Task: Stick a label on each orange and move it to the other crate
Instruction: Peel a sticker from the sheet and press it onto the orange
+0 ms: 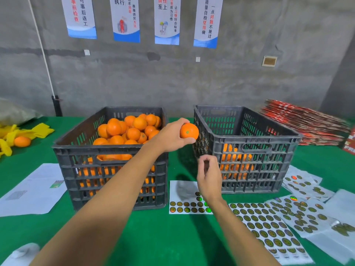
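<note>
My left hand (pixel 172 136) grips an orange (pixel 189 131) in the air between the two dark plastic crates. The left crate (pixel 107 169) is heaped with oranges (pixel 130 129). Through the slots of the right crate (pixel 255 150) a few oranges (pixel 234 162) show at its bottom. My right hand (pixel 208 173) hovers below the held orange, its fingertips pinched together; it is blurred and I cannot see whether a label sits between them. Under that hand lies a partly used label sheet (pixel 189 205).
More label sheets (pixel 269 227) spread over the green table at the right front. White papers (pixel 36 189) lie at the left. A loose orange (pixel 22 141) rests on yellow netting at far left. Flat red cartons (pixel 305 123) are stacked at the back right.
</note>
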`<state>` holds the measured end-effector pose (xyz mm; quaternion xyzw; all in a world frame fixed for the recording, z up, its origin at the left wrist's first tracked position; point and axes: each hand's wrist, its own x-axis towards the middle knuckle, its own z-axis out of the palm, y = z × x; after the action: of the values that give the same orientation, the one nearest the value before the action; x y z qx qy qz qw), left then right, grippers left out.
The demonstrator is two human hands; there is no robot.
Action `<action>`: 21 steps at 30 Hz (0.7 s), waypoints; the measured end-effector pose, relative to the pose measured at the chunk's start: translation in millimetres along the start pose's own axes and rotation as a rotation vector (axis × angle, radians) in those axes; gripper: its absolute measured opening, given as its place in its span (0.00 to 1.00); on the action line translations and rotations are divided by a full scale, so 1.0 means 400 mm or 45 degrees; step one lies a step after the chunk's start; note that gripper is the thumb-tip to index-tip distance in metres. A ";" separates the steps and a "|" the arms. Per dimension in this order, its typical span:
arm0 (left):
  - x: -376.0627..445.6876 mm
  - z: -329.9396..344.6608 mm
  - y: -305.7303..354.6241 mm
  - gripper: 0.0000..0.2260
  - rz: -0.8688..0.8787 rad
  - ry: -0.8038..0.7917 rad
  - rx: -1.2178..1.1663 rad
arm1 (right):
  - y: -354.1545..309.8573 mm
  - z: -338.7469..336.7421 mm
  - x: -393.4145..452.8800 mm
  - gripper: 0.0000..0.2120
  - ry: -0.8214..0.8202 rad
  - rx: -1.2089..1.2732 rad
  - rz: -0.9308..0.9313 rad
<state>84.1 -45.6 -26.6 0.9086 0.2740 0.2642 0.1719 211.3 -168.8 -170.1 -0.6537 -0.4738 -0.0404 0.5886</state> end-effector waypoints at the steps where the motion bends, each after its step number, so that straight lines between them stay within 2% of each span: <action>1: 0.002 0.000 -0.002 0.32 -0.017 0.029 -0.039 | -0.032 -0.006 0.033 0.03 0.090 0.084 -0.002; 3: 0.003 -0.003 -0.007 0.31 -0.007 0.065 -0.120 | -0.091 -0.016 0.092 0.03 0.170 0.248 -0.030; 6: 0.005 -0.007 -0.017 0.29 0.073 0.046 -0.226 | -0.158 -0.024 0.157 0.04 0.169 0.369 -0.139; 13: 0.003 -0.018 -0.020 0.25 0.060 0.106 -0.536 | -0.218 -0.010 0.225 0.06 0.018 0.400 -0.097; 17: 0.000 -0.028 -0.005 0.17 -0.013 0.131 -0.749 | -0.224 -0.011 0.230 0.04 0.029 0.428 -0.083; 19: -0.003 -0.034 -0.001 0.13 -0.036 0.151 -0.782 | -0.231 -0.014 0.234 0.10 -0.001 0.444 -0.056; 21: -0.008 -0.038 -0.003 0.11 -0.025 0.174 -0.820 | -0.240 -0.024 0.239 0.21 -0.065 0.531 0.053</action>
<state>72.7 -44.0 -16.1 0.7849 0.1960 0.3961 0.4343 204.4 -135.5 -38.5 -0.5281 -0.4733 0.0873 0.6996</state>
